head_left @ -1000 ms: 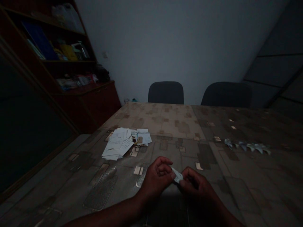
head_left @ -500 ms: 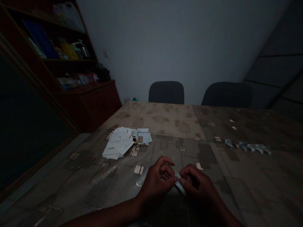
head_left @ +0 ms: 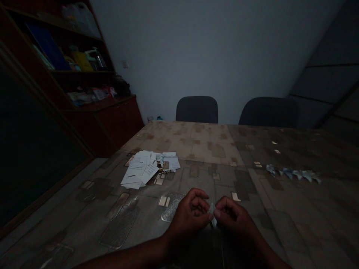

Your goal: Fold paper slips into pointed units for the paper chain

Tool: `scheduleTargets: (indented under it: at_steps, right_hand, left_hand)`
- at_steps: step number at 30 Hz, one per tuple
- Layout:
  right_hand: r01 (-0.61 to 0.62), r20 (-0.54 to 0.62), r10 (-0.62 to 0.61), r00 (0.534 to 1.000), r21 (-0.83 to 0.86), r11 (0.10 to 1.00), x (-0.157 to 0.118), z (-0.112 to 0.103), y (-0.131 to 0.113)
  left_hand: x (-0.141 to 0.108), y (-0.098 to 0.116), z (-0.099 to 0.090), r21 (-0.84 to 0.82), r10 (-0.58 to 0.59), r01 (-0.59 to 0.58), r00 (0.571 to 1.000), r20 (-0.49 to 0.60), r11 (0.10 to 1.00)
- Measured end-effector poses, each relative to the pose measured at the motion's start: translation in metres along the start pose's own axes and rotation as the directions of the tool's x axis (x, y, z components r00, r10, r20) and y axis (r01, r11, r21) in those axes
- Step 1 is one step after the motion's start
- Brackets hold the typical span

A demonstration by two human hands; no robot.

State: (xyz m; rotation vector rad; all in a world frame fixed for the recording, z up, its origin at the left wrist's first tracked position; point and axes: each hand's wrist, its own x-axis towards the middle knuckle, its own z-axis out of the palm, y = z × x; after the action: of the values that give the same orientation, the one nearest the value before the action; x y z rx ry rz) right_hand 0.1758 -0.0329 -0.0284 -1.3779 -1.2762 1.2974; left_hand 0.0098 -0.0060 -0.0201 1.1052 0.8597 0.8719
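Note:
Between my two hands, near the table's front edge, is a small folded piece of paper (head_left: 212, 211), pale and partly covered by fingers. My left hand (head_left: 192, 211) pinches its left side with thumb and fingertips, the other fingers curled. My right hand (head_left: 234, 216) grips the right side between thumb and forefinger. Further left on the table lies a loose pile of printed paper pieces (head_left: 141, 168). Off to the right stands a row of several small folded paper shapes (head_left: 294, 174). Dim light hides the exact folds.
A patterned cloth covers the table (head_left: 202, 142). Beyond its far edge stand two dark chairs, one in the middle (head_left: 196, 109) and one at the right (head_left: 269, 111). A red-brown shelf cabinet (head_left: 112, 123) with assorted goods stands at the left against the wall.
The folded paper has turned between my fingers and shows a different, broader face. Both hands have shifted slightly. The pile and the row are unchanged.

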Motion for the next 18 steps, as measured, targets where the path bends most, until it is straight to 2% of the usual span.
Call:
scheduleTargets:
  at_steps: [3, 11, 18]
  right_hand:
    - [0.005, -0.023, -0.006, 1.000, -0.028, 1.000, -0.0029, 0.0023, -0.0049]
    - [0.024, -0.026, -0.025, 0.999, -0.055, 0.998, -0.0014, 0.0020, -0.0069]
    - [0.065, -0.074, -0.066, 0.995, -0.022, 0.998, 0.0035, 0.0010, -0.0011]
  left_hand:
    - [0.0004, -0.0011, -0.0009, 0.030, 0.026, -0.026, 1.000, 0.012, 0.999]
    - [-0.0014, 0.0057, 0.0005, 0.270, 0.087, -0.091, 0.996, 0.026, 0.959]
    - [-0.0004, -0.0028, -0.0035, 0.028, 0.027, -0.028, 0.998, 0.061, 0.999]
